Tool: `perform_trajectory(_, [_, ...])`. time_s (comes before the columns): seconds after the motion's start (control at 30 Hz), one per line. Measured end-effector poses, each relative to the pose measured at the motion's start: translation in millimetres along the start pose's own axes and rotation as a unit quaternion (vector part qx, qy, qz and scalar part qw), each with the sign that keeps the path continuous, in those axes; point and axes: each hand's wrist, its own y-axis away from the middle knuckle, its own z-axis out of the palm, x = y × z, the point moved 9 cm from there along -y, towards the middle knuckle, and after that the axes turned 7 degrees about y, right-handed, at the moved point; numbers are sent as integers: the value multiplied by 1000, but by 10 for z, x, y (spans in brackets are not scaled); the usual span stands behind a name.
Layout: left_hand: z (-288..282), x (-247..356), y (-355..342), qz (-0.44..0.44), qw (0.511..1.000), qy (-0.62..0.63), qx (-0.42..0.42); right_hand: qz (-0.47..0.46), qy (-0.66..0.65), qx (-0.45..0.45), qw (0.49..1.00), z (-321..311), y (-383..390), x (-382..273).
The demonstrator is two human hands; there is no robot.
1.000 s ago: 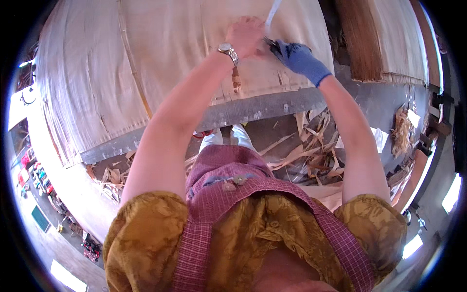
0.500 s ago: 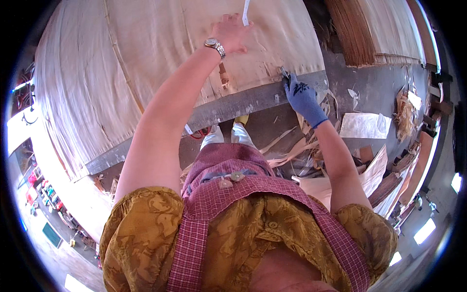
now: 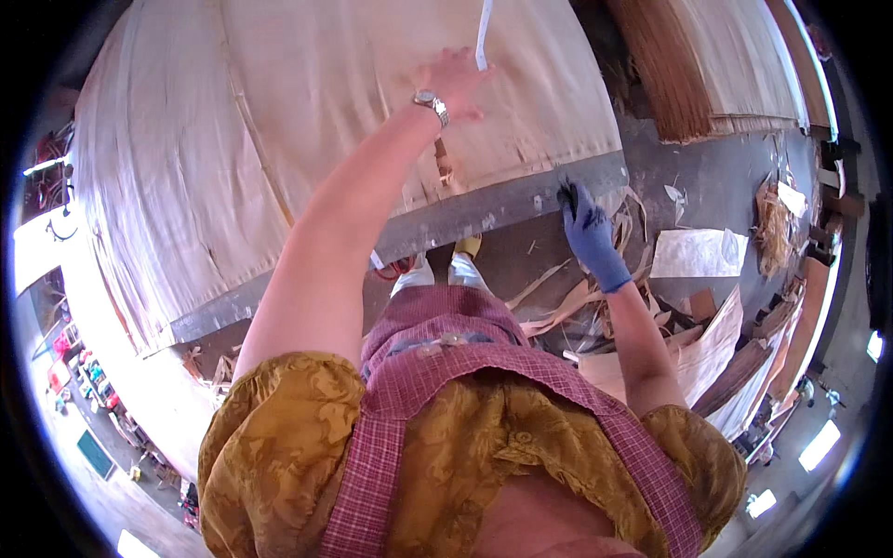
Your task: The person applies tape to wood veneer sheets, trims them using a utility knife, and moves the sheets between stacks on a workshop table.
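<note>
My left hand [image 3: 458,82], bare and with a wristwatch [image 3: 431,100] at the wrist, lies with fingers spread on a broad pale wood veneer sheet [image 3: 326,93]. A narrow white strip [image 3: 483,37] comes from the top edge down to its fingers. Below the hand, the sheet has a brown torn slot [image 3: 443,163] at its near edge. My right hand [image 3: 586,223], in a blue glove with dark fingertips, is closed just off the grey table edge [image 3: 502,206]. A small blade-like tool pokes from its fingers, mostly hidden; its exact kind is unclear.
Stacked veneer sheets [image 3: 735,65] stand at the far right. Torn veneer strips [image 3: 577,298] and offcuts litter the floor by my right arm, near a pale rectangular sheet [image 3: 698,254]. A red cable [image 3: 400,268] hangs under the table edge.
My right hand has drawn back from the veneer's near edge, toward me and slightly right. My left hand stays spread on the sheet; the whole view has shifted a little.
</note>
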Motion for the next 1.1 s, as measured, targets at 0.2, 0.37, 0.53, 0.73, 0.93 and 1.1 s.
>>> perform_trajectory(0.2, [22, 17, -21, 7, 999, 12, -35, 43, -97, 163, 981, -303, -546, -562])
perform_trajectory(0.37, [27, -85, -148, -13, 999, 26, -25, 65, -197, 176, 962, -278, -536, -411])
perform_trajectory(0.53, [-101, 17, -176, -4, 995, 32, -89, 8, -468, 88, 879, -251, -56, -65])
perform_trajectory(0.73, [-375, -156, -188, -23, 999, 36, -12, 124, -633, -181, 743, 463, 938, 794])
perform_trajectory(0.93, [-456, -715, 141, -19, 935, 309, 174, 228, -156, 216, 937, 79, 1476, 2282])
perform_trajectory(1.1, [-568, -1846, 635, -322, 640, 655, 241, 79, -201, 344, 914, -608, 738, 1720])
